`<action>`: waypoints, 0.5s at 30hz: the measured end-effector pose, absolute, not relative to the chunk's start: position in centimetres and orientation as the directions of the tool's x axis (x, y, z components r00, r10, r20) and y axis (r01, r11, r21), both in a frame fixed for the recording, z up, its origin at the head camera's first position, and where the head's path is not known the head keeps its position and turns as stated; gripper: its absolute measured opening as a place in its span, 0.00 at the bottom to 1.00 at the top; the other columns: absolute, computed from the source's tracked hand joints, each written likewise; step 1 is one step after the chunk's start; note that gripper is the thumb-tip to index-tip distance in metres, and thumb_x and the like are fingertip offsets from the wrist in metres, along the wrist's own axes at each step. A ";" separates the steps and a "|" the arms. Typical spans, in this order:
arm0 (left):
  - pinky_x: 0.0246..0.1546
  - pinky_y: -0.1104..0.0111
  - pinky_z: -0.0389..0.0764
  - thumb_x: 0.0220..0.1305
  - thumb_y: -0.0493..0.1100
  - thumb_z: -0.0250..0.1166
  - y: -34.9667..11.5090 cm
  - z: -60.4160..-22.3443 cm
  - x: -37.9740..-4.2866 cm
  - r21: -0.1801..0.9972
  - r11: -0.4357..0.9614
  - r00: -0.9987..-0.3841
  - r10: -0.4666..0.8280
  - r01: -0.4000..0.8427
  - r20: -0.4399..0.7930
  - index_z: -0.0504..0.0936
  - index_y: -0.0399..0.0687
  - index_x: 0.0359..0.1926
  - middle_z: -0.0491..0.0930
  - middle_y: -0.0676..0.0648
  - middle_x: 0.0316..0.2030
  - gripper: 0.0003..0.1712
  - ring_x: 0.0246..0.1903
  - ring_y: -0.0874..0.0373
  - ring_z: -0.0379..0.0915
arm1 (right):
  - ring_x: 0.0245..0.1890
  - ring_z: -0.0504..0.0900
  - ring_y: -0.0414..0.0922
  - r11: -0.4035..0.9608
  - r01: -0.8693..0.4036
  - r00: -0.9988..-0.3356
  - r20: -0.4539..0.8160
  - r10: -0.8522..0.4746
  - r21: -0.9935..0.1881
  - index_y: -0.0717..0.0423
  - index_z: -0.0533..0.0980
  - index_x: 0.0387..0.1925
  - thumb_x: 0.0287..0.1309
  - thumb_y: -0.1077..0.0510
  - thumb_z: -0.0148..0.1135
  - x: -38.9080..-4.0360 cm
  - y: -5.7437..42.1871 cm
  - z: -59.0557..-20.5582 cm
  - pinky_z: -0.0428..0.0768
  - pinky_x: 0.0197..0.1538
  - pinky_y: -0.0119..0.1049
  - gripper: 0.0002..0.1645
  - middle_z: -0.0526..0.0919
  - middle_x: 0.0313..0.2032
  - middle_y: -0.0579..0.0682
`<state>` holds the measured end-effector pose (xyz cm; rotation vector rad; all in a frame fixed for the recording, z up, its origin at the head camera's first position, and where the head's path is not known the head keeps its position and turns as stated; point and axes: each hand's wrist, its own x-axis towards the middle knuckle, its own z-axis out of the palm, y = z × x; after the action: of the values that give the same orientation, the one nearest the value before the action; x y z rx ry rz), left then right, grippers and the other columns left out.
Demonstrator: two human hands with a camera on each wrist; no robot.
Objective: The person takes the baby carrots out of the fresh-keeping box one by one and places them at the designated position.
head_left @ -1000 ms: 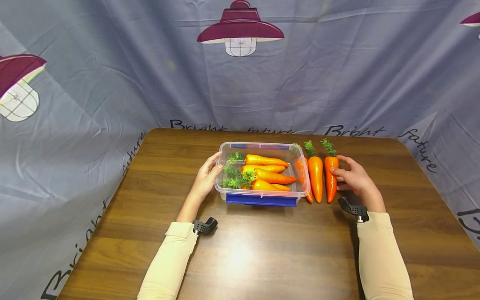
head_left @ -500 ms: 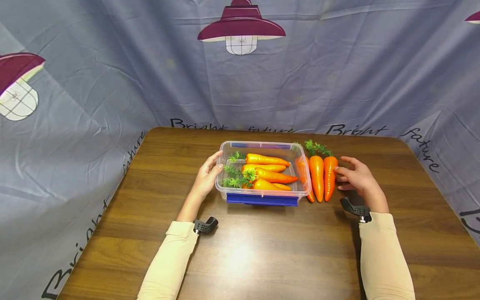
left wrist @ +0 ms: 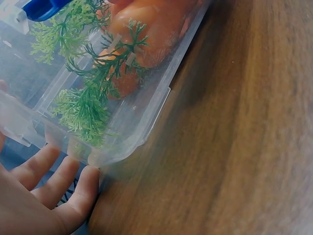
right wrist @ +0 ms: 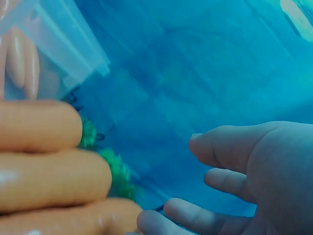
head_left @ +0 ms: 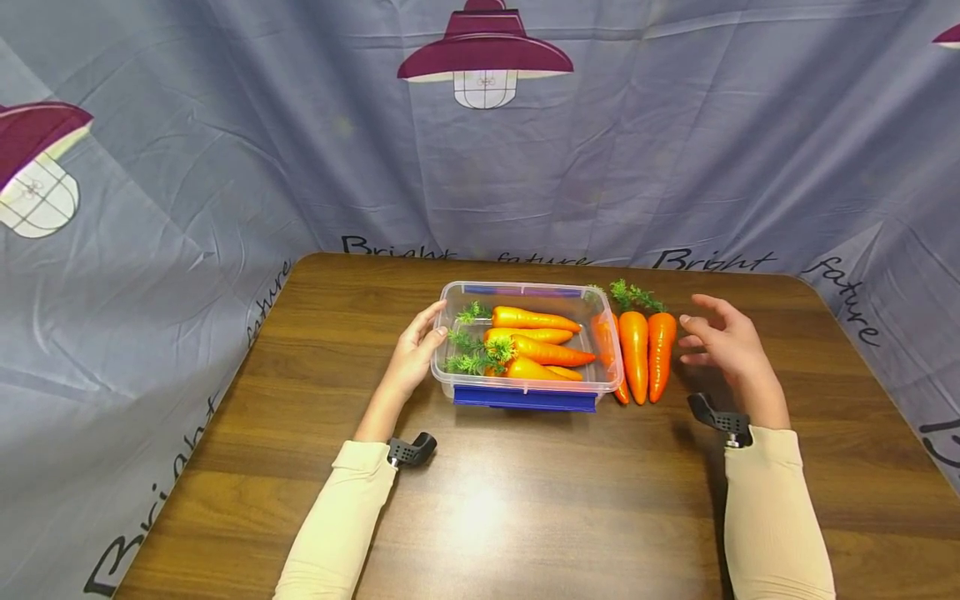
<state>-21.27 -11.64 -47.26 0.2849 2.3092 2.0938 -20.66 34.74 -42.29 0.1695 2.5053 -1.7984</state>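
Basically, my left hand (head_left: 407,358) held one end of a clear rectangular plastic box (head_left: 525,386) with a blue latch (head_left: 525,399); my right hand (head_left: 727,346) was spread beside three glossy orange tapered carrots (head_left: 634,358) with feathery green tops (head_left: 630,293).
Left: fingers against the outer end wall, thumb over the rim. Box stood on the brown wood-grain table (head_left: 570,492), several more orange carrots (head_left: 555,353) lying inside, green tops toward my left hand. The loose three lay side by side just right of the box, tips toward me; the leftmost showed partly through the box wall. Right: fingers apart, lightly bent, holding nothing, just off the rightmost carrot. Cream sleeves (head_left: 330,521) covered both forearms. Grey-blue curtain (head_left: 315,125) hung behind the table.
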 end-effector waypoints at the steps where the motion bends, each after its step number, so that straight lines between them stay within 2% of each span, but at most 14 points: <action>1: 0.75 0.46 0.64 0.77 0.38 0.52 -11.6 -47.3 -21.3 0.988 0.088 -0.983 0.144 0.125 0.112 0.64 0.46 0.76 0.57 0.39 0.78 0.29 0.77 0.39 0.55 | 0.29 0.87 0.34 0.311 0.108 -0.994 -0.097 0.049 -0.944 0.61 0.54 0.75 0.71 0.55 0.60 -20.6 34.6 -42.1 0.89 0.30 0.35 0.39 0.82 0.34 0.27; 5: 0.75 0.46 0.65 0.76 0.37 0.52 -11.4 -47.3 -21.4 0.987 0.073 -0.980 0.150 0.141 0.129 0.64 0.44 0.75 0.60 0.37 0.77 0.29 0.75 0.39 0.58 | 0.31 0.86 0.32 0.346 0.038 -0.999 -0.034 0.018 -0.938 0.63 0.56 0.75 0.72 0.59 0.57 -20.4 33.4 -41.1 0.88 0.31 0.33 0.36 0.81 0.35 0.26; 10: 0.75 0.46 0.65 0.76 0.36 0.52 -11.4 -47.3 -21.5 0.987 0.060 -0.979 0.151 0.148 0.138 0.64 0.42 0.75 0.60 0.36 0.77 0.29 0.75 0.39 0.58 | 0.31 0.84 0.26 0.476 -0.045 -0.999 0.043 -0.015 -0.878 0.65 0.58 0.75 0.71 0.58 0.57 -20.2 31.1 -39.5 0.88 0.33 0.30 0.36 0.77 0.36 0.24; 12: 0.75 0.47 0.64 0.77 0.36 0.52 -11.4 -47.2 -21.5 0.987 0.063 -0.980 0.150 0.144 0.134 0.63 0.42 0.75 0.60 0.37 0.77 0.29 0.76 0.39 0.57 | 0.33 0.83 0.26 0.510 -0.076 -0.997 0.064 -0.041 -0.857 0.64 0.60 0.74 0.71 0.58 0.58 -20.3 30.0 -39.1 0.88 0.33 0.29 0.36 0.78 0.39 0.31; 15: 0.75 0.46 0.64 0.77 0.36 0.52 -11.5 -47.2 -21.5 0.987 0.066 -0.979 0.153 0.146 0.134 0.63 0.42 0.76 0.59 0.37 0.77 0.29 0.76 0.39 0.57 | 0.33 0.81 0.26 0.528 -0.125 -0.992 0.096 -0.082 -0.840 0.61 0.62 0.74 0.70 0.60 0.60 -20.4 28.5 -38.6 0.87 0.33 0.28 0.35 0.82 0.47 0.50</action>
<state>-21.47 -11.54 -47.23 0.3204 2.2894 2.1199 -20.35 28.53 -38.58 -0.1887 2.7843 -1.5370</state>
